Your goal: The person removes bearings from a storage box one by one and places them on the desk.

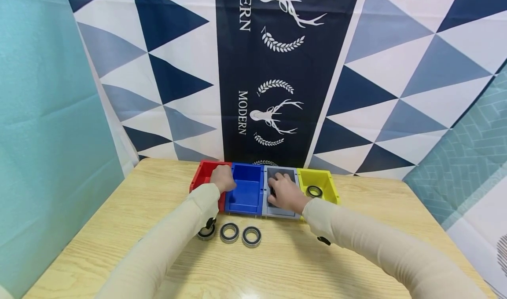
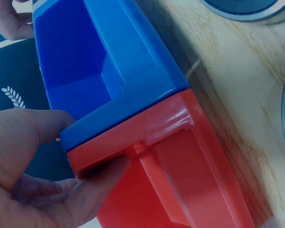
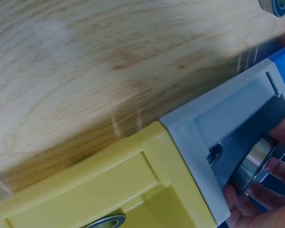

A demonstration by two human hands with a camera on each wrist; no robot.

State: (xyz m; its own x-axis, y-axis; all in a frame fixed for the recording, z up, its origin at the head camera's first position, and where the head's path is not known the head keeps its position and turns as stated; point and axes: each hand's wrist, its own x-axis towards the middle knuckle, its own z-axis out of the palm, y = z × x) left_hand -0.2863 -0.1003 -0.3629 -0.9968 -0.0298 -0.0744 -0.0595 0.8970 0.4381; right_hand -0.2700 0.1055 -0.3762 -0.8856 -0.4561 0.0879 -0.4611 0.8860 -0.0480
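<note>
Four-colour bins stand in a row. My left hand (image 1: 223, 178) pinches the adjoining walls of the red bin (image 2: 180, 166) and the blue bin (image 2: 133, 47), fingers on the red side, thumb by the blue corner. Inside the grey bin (image 3: 232, 114), my right hand (image 1: 286, 192) holds a ball bearing (image 3: 252, 164) tilted on its edge between thumb and fingers. Part of a second dark ring (image 3: 215, 154) shows beside it; its kind is hard to tell. Another bearing (image 1: 314, 191) lies in the yellow bin (image 1: 330, 187).
Three bearings lie on the wooden table (image 1: 293, 268) before the bins: a left one (image 1: 206, 234) partly behind the left wrist, a middle one (image 1: 229, 232) and a right one (image 1: 251, 237). A patterned cloth (image 1: 182, 88) hangs behind the bins.
</note>
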